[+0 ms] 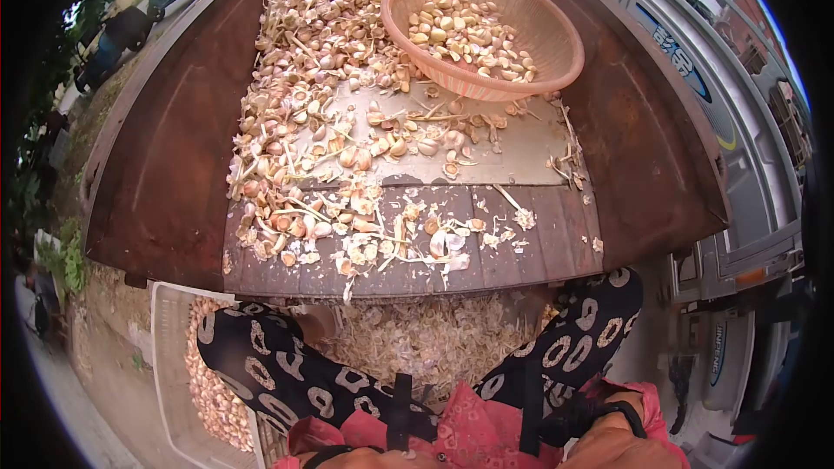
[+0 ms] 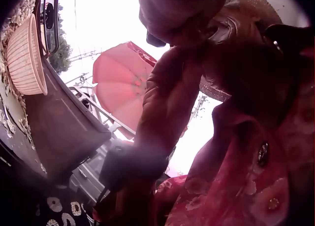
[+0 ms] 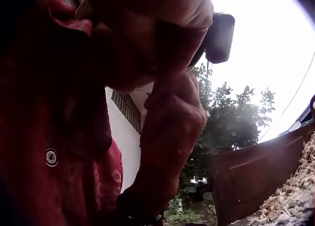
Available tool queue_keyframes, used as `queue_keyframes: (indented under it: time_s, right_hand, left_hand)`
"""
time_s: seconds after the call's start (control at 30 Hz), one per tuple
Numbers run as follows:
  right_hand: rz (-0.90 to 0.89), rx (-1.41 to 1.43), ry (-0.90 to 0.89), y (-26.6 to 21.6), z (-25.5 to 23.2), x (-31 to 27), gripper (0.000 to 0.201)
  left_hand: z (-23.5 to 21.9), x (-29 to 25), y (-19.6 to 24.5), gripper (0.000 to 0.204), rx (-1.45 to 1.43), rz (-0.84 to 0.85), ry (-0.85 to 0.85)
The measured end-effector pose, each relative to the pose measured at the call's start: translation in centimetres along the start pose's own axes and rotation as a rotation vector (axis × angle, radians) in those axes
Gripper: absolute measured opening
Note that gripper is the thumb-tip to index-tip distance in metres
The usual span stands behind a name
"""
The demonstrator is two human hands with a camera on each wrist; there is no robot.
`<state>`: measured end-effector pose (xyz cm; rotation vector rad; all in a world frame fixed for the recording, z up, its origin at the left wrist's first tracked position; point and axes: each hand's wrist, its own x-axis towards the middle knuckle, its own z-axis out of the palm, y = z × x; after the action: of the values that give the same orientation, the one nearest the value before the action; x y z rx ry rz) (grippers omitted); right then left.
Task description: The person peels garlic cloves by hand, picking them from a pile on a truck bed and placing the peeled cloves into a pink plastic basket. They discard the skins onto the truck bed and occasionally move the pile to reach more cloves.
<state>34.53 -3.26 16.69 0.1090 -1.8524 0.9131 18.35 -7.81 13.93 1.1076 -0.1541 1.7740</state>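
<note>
Both hands are raised close to the head. In the right wrist view the left hand (image 3: 174,105) is bent at the knuckles beside a dark box-shaped device (image 3: 220,37); its fingertips are hidden. The left wrist view has the right hand (image 2: 170,83) reaching up, its fingers lost in shadow. Whether either hand holds anything cannot be told. Below in the head view, only a right forearm (image 1: 621,445) and part of a left one (image 1: 339,456) show at the bottom edge. Garlic cloves (image 1: 334,52) lie heaped in a rusty-sided truck bed (image 1: 643,165), away from both hands.
A pink basket (image 1: 560,52) of peeled-looking cloves stands at the bed's back right. Skins (image 1: 417,339) lie between the knees, and a pale crate (image 1: 169,365) with cloves stands at left. A grey vehicle (image 1: 738,148) is at right. A pink umbrella (image 2: 118,80) stands behind.
</note>
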Motion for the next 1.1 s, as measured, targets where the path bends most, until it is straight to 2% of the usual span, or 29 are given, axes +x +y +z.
queue_keyframes:
  time_s: [0.03, 0.07, 0.17, 0.2, 0.23, 0.3, 0.37, 0.5, 0.57, 0.6, 0.67, 0.7, 0.77, 0.83, 0.9, 0.97, 1.0, 1.1]
  right_hand:
    - [0.024, 0.006, 0.008, -0.2, 0.3, -0.3, 0.011]
    - [0.034, -0.032, 0.04, 0.2, 0.6, -0.2, 0.012]
    - [0.054, -0.157, 0.125, 1.8, 0.7, 0.6, 0.013]
    - [0.206, -0.158, 0.025, 2.7, -0.6, 0.7, 0.02]
    - [0.354, -0.157, -0.078, 4.1, -2.0, 0.6, 0.031]
    - [0.597, -0.142, -0.027, 7.8, -1.9, -1.2, 0.029]
    - [1.003, 0.177, 0.136, 10.2, -1.6, -3.3, 0.026]
    - [1.044, 0.256, 0.168, 12.6, -1.2, -4.1, 0.026]
    - [1.145, 0.413, 0.275, 13.3, -1.2, -4.3, 0.026]
    - [1.149, 0.413, 0.276, 13.6, -1.0, -4.7, 0.026]
    - [1.001, 0.208, 0.243, 14.0, -0.7, -5.4, 0.025]
    - [1.003, 0.208, 0.24, 14.0, -0.7, -5.4, 0.025]
    - [0.751, -0.245, 0.121, 13.9, -0.7, -5.1, 0.025]
    - [0.797, -0.169, 0.127, 14.7, -1.2, -5.6, 0.026]
    - [0.839, -0.087, 0.124, 15.0, -1.3, -5.3, 0.027]
    - [0.699, -0.349, -0.078, 14.6, -1.4, -4.3, 0.03]
    - [0.69, -0.442, -0.112, 14.8, -1.5, -4.3, 0.032]
    - [0.591, -0.48, -0.173, 15.6, -1.5, -5.1, 0.032]
  left_hand:
    - [0.1, 1.6, 0.5, 0.011, 0.07, -0.088, 0.031]
    - [-0.4, 1.7, 0.6, 0.011, 0.072, -0.09, 0.033]
    - [-3.2, -2.9, 0.3, 0.015, 0.23, -0.109, 0.124]
    - [-3.3, -2.1, 0.2, 0.019, 0.281, -0.118, 0.157]
    - [-3.3, -2.4, -0.6, 0.024, 0.463, -0.212, 0.317]
    - [-5.4, -3.0, -1.3, 0.027, 0.514, -0.514, 0.54]
    - [-7.5, -3.0, -3.4, 0.032, 0.584, -0.568, 0.591]
    - [-9.7, -3.5, -4.2, 0.023, 0.547, -0.651, 0.656]
    - [-10.1, -3.4, -4.4, 0.02, 0.574, -0.659, 0.666]
    - [-10.3, -3.5, -4.6, 0.018, 0.622, -0.64, 0.651]
    - [-10.6, -4.0, -5.0, 0.017, 0.67, -0.619, 0.637]
    - [-10.7, -4.5, -5.3, 0.016, 0.678, -0.611, 0.661]
    - [-11.0, -4.7, -5.4, 0.015, 0.684, -0.601, 0.687]
    - [-11.5, -4.3, -5.2, 0.017, 0.058, -0.614, 0.835]
    - [-12.0, -4.4, -5.7, 0.024, 0.078, -0.635, 0.833]
    - [-12.0, -3.9, -5.8, 0.028, 0.072, -0.709, 0.802]
    - [-12.0, -3.8, -5.8, 0.03, 0.062, -0.7, 0.826]
    - [-13.0, -4.7, -5.9, 0.029, 0.062, -0.725, 0.8]
